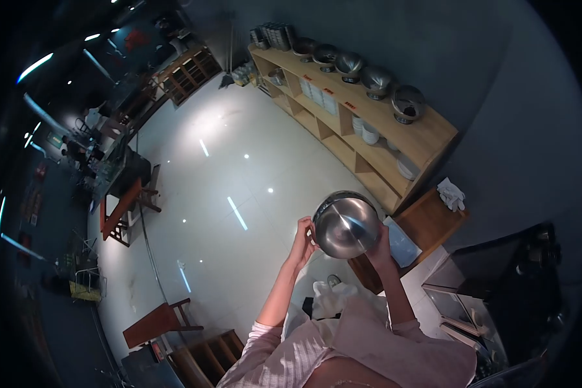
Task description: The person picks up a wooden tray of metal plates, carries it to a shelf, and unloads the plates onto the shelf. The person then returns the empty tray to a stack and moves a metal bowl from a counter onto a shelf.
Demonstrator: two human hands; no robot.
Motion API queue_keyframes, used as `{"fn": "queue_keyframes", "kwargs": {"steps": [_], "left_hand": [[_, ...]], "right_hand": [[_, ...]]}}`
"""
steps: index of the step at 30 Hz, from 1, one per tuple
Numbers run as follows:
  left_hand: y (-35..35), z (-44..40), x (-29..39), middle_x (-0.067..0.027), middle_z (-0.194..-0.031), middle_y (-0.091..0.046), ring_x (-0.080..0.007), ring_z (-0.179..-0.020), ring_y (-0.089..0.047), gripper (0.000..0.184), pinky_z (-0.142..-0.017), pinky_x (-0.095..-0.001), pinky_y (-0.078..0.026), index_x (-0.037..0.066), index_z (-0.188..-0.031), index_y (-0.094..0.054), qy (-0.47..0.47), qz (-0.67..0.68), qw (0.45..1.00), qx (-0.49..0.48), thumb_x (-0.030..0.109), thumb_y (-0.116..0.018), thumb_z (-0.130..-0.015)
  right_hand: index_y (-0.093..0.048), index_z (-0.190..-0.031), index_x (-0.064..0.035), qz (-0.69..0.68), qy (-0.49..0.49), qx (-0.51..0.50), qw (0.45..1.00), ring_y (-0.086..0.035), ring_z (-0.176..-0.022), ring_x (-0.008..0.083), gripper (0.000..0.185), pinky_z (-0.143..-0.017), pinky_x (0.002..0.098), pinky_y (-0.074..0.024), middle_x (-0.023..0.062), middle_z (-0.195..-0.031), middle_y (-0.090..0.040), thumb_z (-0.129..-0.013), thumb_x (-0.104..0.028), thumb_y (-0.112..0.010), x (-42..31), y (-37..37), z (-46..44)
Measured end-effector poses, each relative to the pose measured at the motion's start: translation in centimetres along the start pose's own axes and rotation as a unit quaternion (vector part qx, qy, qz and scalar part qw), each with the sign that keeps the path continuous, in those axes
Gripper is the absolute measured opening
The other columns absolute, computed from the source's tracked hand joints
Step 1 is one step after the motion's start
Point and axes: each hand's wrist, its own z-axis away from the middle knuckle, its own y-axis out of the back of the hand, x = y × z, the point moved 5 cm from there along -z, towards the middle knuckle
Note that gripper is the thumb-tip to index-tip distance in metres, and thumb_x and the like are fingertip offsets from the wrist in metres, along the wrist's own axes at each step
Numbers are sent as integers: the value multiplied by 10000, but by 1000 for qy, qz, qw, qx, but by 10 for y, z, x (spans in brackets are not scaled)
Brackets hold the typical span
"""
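Note:
A shiny round metal bowl (347,225) is held up in front of my body, above the floor. My left hand (304,240) grips its left edge, the fingers bent against the rim. On the other side my right hand (379,247) holds the bowl's lower right edge, its fingers partly hidden behind the metal. Beyond the bowl stands a light wooden shelf unit (343,96), with several metal bowls (377,81) in a row on its top.
White dishes (370,134) sit inside the shelf unit. A brown wooden bench (433,223) with a crumpled white cloth (451,194) is at the right. Wooden stools (158,323) stand at the lower left. People are far off at the left.

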Motion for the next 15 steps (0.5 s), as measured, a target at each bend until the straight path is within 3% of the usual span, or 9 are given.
{"fn": "queue_keyframes", "kwargs": {"steps": [4, 8, 10, 15], "left_hand": [[2, -59, 25, -23, -927, -406, -142, -775, -421, 521, -585, -293, -429, 125, -1210, -312, 42, -30, 999, -12, 429, -491, -826], [0, -141, 39, 8, -941, -403, -135, -781, -422, 417, -645, -310, -424, 155, -1101, -388, 104, -55, 991, -58, 443, -491, -818], [-9, -187, 47, 26, -914, -406, -131, -780, -428, 366, -670, -324, -417, 168, -1048, -408, 130, -65, 981, -130, 443, -484, -819], [-33, -290, 65, 17, -886, -387, -138, -775, -425, 359, -670, -332, -413, 177, -1027, -406, 179, -121, 961, -172, 449, -481, -804]], "right_hand": [[-498, -1147, -129, 6, 20, 49, 999, -535, -1006, 133, 402, -859, 295, -440, -9, -1082, -562, -893, -426, -403, -11, -12, -44], [-504, -1136, -145, -1, 46, 69, 997, -542, -994, 122, 381, -840, 296, -458, -16, -1089, -559, -900, -418, -383, -26, -15, -98], [-507, -1139, -131, -24, 97, 77, 992, -543, -1001, 148, 405, -847, 307, -457, -1, -1090, -564, -898, -424, -366, -32, -2, -134], [-478, -1159, -98, -23, 154, 128, 979, -517, -1051, 190, 433, -896, 351, -422, 41, -1144, -537, -888, -413, -356, -66, -26, -186]]}}
